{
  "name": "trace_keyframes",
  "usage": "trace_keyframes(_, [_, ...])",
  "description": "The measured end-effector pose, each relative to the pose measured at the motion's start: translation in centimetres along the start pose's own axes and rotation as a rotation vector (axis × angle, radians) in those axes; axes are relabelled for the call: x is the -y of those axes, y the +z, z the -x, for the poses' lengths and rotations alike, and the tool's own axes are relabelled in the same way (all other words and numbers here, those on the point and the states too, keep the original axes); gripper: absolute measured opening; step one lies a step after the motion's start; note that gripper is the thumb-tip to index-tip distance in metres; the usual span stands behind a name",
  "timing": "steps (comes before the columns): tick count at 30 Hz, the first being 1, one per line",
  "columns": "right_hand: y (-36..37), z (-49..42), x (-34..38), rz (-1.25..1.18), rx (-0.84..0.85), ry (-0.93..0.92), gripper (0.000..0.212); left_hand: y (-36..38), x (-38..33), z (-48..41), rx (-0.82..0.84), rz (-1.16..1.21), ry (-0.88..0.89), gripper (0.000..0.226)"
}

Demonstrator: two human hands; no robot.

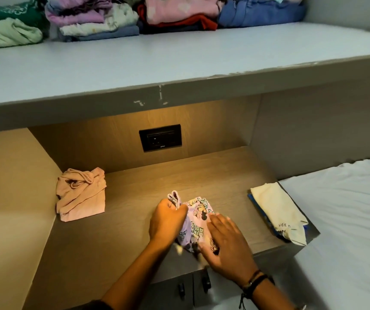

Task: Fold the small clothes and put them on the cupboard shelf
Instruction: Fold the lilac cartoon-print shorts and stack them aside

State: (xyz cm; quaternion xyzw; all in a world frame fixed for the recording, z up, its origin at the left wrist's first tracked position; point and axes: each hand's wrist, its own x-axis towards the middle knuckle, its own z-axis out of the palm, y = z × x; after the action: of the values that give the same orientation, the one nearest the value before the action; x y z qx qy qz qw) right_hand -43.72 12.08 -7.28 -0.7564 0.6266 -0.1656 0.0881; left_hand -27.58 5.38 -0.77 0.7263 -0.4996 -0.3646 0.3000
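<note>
Pinched the lilac printed garment (198, 217) on the wooden ledge (134, 198) with the left hand (167, 220), pressed it under the flat right hand (225, 241), mid-fold; probably needed the raised edge laid over next.

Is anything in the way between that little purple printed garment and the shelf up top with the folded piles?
Nothing visible. The purple printed garment lies on the wooden counter, and the shelf above has open room along its front; the folded piles sit at its back.
</note>
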Motion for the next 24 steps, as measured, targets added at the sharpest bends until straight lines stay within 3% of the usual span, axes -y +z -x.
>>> trace_keyframes(3, [0.3, 1.2, -2.1, 0.065, 0.130, 0.090, 0.086, 3.2, -1.9, 0.4, 0.055, -0.036, -0.026, 0.023])
trace_keyframes(9, [0.6, 2.9, -4.3, -0.082, 0.137, 0.107, 0.082, 9.1, -3.0, 1.5, 0.181, -0.262, 0.007, 0.030])
trace_keyframes(11, [0.4, 3.3, -5.3, -0.106, 0.121, 0.209, 0.088, 9.8, -2.5, 1.9, 0.226, -0.181, 0.053, 0.031])
trace_keyframes(14, [-0.2, 4.2, -6.8, -0.117, 0.058, 0.290, 0.093, 8.9, -1.7, 2.4, 0.260, 0.177, 0.116, 0.039])
trace_keyframes(16, [-0.8, 4.4, -7.0, -0.114, -0.040, 0.249, 0.084, 7.8, -0.7, 2.7, 0.075, 0.231, 0.239, 0.034])
trace_keyframes(18, [-1.4, 3.5, -6.3, -0.068, -0.125, 0.133, 0.077, 7.1, 0.7, 2.4, -0.173, -0.005, 0.424, 0.021])
trace_keyframes(19, [-1.7, 2.7, -5.7, -0.035, -0.129, 0.066, 0.075, 7.0, 1.3, 2.1, -0.156, -0.181, 0.502, 0.027])
trace_keyframes(22, [-1.4, 0.3, -4.0, 0.062, 0.007, -0.076, 0.069, 7.6, 3.0, 0.7, 0.183, -0.592, 0.609, 0.049])
trace_keyframes(24, [-0.4, -0.1, -3.9, 0.077, 0.145, -0.057, 0.067, 7.8, 4.1, -0.1, 0.246, -0.668, 0.601, 0.052])
